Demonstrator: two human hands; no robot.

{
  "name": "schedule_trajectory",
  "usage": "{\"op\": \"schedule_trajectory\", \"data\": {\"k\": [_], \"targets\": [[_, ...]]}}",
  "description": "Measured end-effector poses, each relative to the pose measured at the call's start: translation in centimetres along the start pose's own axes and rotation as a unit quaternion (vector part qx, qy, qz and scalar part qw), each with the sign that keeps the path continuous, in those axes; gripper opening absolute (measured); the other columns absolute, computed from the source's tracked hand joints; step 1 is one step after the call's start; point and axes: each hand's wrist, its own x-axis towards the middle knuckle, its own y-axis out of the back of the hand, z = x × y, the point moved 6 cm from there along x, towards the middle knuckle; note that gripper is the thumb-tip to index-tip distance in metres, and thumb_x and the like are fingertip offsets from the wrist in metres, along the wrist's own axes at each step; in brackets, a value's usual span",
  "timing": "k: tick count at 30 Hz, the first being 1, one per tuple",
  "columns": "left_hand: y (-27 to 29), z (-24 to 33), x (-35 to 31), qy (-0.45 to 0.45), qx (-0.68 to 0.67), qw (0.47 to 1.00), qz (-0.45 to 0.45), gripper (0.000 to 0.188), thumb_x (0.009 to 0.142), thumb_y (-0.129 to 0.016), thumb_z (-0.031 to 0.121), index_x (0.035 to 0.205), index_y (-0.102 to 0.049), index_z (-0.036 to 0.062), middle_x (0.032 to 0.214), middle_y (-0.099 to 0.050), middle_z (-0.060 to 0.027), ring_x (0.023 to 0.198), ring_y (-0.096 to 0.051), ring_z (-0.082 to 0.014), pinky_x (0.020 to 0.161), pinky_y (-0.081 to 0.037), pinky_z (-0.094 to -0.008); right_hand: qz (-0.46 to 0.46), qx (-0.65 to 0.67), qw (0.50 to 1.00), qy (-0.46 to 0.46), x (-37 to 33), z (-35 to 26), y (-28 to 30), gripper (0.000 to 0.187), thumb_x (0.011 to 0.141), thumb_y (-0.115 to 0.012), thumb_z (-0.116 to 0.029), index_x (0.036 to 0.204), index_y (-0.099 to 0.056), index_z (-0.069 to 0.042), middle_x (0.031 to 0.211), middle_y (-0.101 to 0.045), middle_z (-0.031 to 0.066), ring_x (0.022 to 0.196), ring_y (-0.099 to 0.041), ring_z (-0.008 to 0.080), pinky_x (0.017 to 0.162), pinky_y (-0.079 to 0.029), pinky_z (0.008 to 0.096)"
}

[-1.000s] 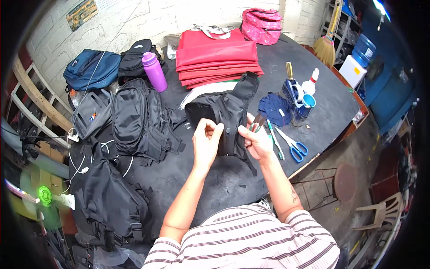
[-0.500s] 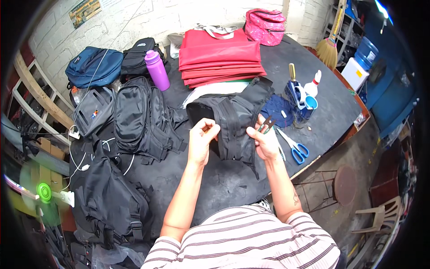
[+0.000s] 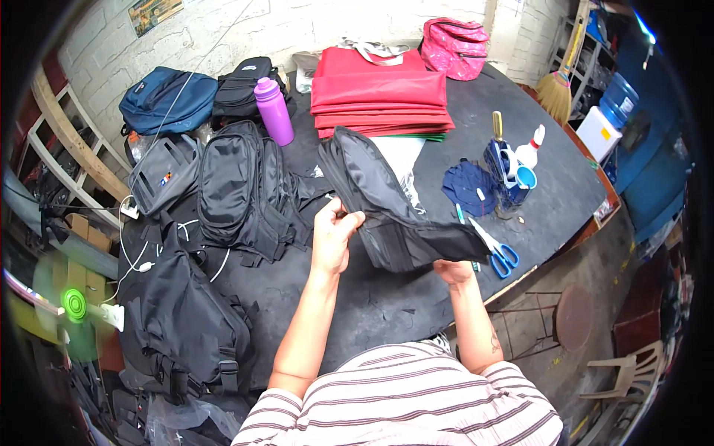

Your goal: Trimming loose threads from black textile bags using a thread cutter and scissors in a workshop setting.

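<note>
I hold a long black fabric bag piece (image 3: 387, 201) lifted above the dark table (image 3: 550, 201). My left hand (image 3: 333, 234) pinches its near left edge between thumb and fingers. My right hand (image 3: 454, 271) is under its right end, mostly hidden by the cloth. The piece runs from the stack of red fabric (image 3: 379, 93) down to my right hand. A black backpack (image 3: 238, 186) lies just left of my left hand.
Blue-handled scissors (image 3: 497, 253) lie right of my right hand. A blue cloth (image 3: 468, 187), a blue cup (image 3: 525, 177) and a white bottle (image 3: 529, 149) stand beyond. A purple bottle (image 3: 274, 111), a pink bag (image 3: 454, 37) and more black bags (image 3: 186, 320) surround the table.
The black piece, earlier lying on the table under both hands, is now lifted and turned sideways. My right hand moved down under its right end; my left hand stays on the edge.
</note>
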Motion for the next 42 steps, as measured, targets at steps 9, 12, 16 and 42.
{"op": "schedule_trajectory", "data": {"k": [9, 12, 16, 42], "targets": [[-1.6, 1.7, -1.3, -0.179, 0.029, 0.982, -0.050, 0.011, 0.081, -0.054, -0.005, 0.079, -0.047, 0.0035, 0.092, -0.054, -0.0008, 0.073, -0.044, -0.0042, 0.069, -0.038, -0.0193, 0.006, -0.145, 0.989, 0.018, 5.5, -6.2, -7.8, 0.029, 0.092, -0.052, -0.014, 0.116, -0.053, 0.002, 0.095, -0.062, 0.0117, 0.048, -0.032, 0.0003, 0.047, -0.029, 0.0172], [-1.3, 1.9, -1.6, -0.147, 0.024, 0.988, -0.042, 0.010, 0.084, -0.050, -0.004, 0.080, -0.046, 0.0043, 0.079, -0.048, 0.0023, 0.068, -0.042, -0.0029, 0.065, -0.036, -0.0186, 0.206, -0.316, 0.915, 0.140, 6.4, -9.0, -6.9, 0.029, 0.082, -0.066, -0.011, 0.108, -0.056, -0.002, 0.085, -0.054, 0.0003, 0.054, -0.038, 0.0018, 0.050, -0.033, 0.0183], [1.2, 1.5, -0.8, -0.184, 0.005, 0.983, -0.015, 0.022, 0.092, -0.045, 0.019, 0.097, -0.055, -0.0001, 0.091, -0.058, -0.0017, 0.084, -0.052, -0.0077, 0.077, -0.041, -0.0218, 0.201, -0.437, 0.873, 0.084, 6.7, -9.5, -5.9, 0.030, 0.072, -0.078, -0.016, 0.092, -0.060, -0.003, 0.077, -0.055, -0.0019, 0.067, -0.049, 0.0051, 0.063, -0.040, 0.0198], [14.9, -6.5, -0.3, 0.088, 0.298, 0.950, 0.032, 0.016, 0.077, -0.066, 0.000, 0.093, -0.067, -0.0009, 0.074, -0.061, 0.0020, 0.068, -0.052, -0.0046, 0.066, -0.041, -0.0183, 0.195, -0.609, 0.730, -0.242, 0.0, -6.9, 1.7, 0.030, 0.081, -0.066, -0.029, 0.075, -0.060, -0.001, 0.066, -0.055, -0.0029, 0.063, -0.047, 0.0066, 0.060, -0.038, 0.0261]]}}
